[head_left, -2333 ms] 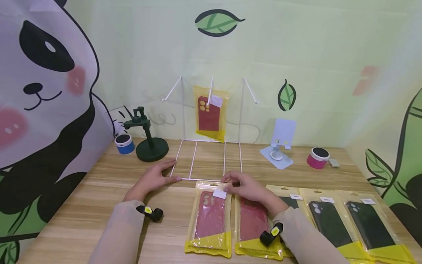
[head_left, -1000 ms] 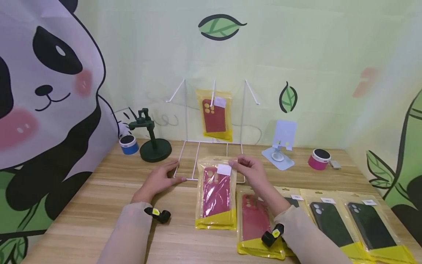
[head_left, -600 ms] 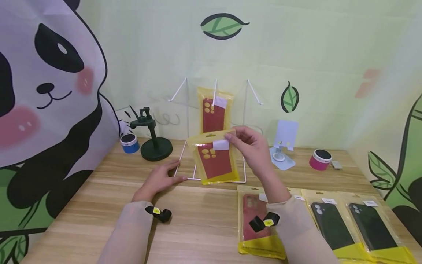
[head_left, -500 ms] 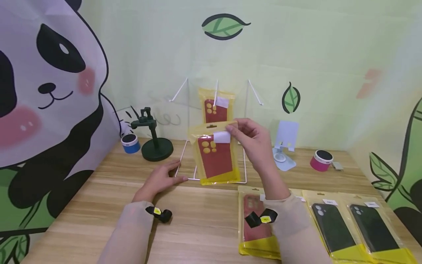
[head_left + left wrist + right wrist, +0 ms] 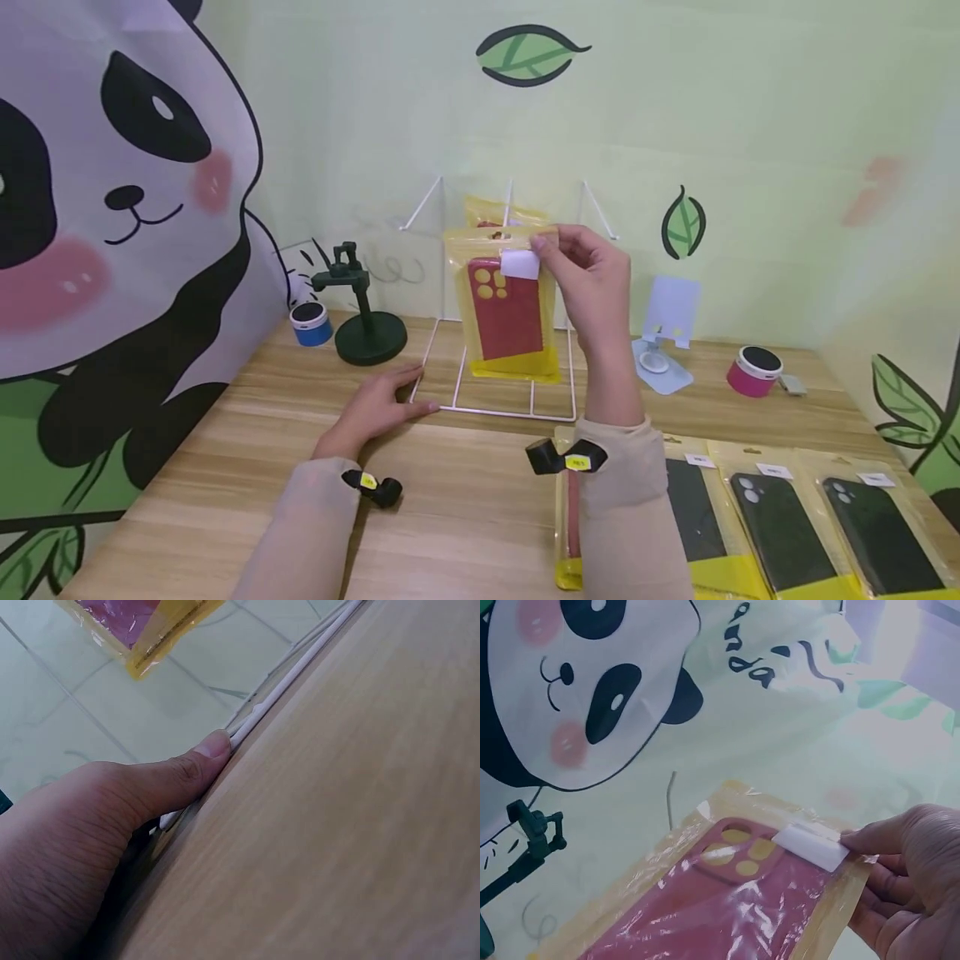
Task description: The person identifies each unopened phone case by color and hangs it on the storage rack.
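Head view: a red phone case in a yellow-edged clear packet [image 5: 508, 312] hangs in the air at the middle hook of the white wire rack [image 5: 501, 407], in front of another packet already hung there. The right hand [image 5: 592, 271] pinches its top corner beside the white label; the right wrist view shows the film [image 5: 727, 900] crinkled and glossy. It looks light, limp at the edges, stiffened by the case inside, and likely slippery; the reinforced header strip seems the surest hold. The left hand [image 5: 375, 408] rests flat on the surface [image 5: 225, 433], its thumb [image 5: 184, 776] against the rack's base wire. More packets [image 5: 780, 521] lie to the right.
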Demonstrator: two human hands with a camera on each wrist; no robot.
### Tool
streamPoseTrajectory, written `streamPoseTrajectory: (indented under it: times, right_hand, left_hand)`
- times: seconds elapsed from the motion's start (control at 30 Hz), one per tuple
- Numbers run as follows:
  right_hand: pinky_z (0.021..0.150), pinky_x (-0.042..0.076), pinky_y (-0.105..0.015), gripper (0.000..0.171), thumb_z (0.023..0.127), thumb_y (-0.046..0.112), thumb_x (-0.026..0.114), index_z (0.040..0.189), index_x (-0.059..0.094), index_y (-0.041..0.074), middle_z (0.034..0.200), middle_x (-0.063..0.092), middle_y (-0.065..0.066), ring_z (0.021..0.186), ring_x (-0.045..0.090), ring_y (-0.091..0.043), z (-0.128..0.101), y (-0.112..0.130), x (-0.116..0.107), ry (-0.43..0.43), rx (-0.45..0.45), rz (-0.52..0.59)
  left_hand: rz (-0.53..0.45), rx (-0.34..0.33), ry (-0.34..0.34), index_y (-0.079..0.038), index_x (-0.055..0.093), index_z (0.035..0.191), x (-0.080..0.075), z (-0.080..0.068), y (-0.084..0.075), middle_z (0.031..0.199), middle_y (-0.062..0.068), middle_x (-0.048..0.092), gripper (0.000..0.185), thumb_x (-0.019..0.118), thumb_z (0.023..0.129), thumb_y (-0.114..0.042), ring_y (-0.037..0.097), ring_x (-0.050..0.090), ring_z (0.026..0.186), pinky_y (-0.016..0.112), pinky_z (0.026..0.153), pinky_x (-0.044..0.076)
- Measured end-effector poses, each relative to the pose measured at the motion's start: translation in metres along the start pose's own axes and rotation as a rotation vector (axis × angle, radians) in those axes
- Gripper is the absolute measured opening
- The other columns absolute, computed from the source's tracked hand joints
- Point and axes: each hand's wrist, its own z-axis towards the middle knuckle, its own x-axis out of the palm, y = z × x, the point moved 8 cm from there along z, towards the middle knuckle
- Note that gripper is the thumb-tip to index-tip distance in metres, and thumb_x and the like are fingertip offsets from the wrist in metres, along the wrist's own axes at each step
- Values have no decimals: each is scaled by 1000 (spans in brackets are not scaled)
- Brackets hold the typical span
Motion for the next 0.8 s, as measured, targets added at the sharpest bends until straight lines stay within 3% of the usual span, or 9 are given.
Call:
streamPoseTrajectory:
  times: [0.43, 0.6, 0.8]
  right_hand:
    - [68, 51, -23, 22, 88, 22, 80, 100, 79, 4, 83, 74, -4, 75, 64, -14, 10, -24, 5, -57, -7, -91]
    - [73, 55, -21, 20, 91, 19, 77, 102, 80, 4, 91, 77, -8, 80, 69, -10, 16, -43, -3, -125, 12, -106]
    - [77, 59, -25, 19, 92, 15, 76, 106, 79, 3, 98, 77, -13, 83, 74, -15, 19, -58, -5, -166, 28, -77]
  left_hand:
    - [-6, -12, -7, -16, 51, 149, -3, -3, 1, 154, 5, 46, 82, 74, 83, -61, 28, 38, 145, 51, 118, 29]
    - [9, -12, -1, -17, 51, 149, 0, -2, 1, 155, 5, 45, 83, 72, 83, -63, 28, 37, 145, 52, 118, 28]
    - [3, -16, -1, -17, 51, 149, 1, -2, 2, 155, 4, 45, 84, 72, 83, -64, 28, 37, 145, 51, 118, 28]
